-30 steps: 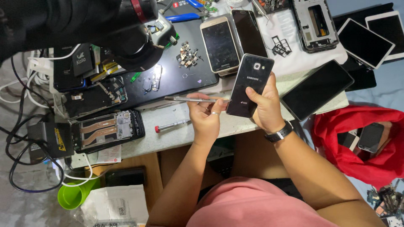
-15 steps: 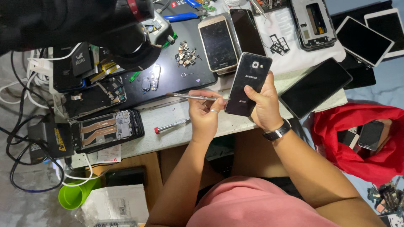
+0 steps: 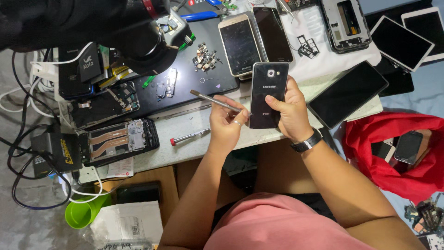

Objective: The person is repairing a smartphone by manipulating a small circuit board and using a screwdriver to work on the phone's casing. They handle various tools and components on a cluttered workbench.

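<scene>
Black phone (image 3: 268, 95) held upright above the surface (image 3: 185, 153) edge, back to camera, right hand (image 3: 289, 113) closed round its lower right side. Just left, left hand (image 3: 226, 125) pinching a metal pry tool (image 3: 215, 101), tip touching the phone's left edge, shaft slanting up-left.

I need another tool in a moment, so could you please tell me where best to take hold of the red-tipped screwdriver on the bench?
Take the red-tipped screwdriver by its bare metal shaft, from above. It lies flat near the bench edge, clear of the left hand.
</scene>
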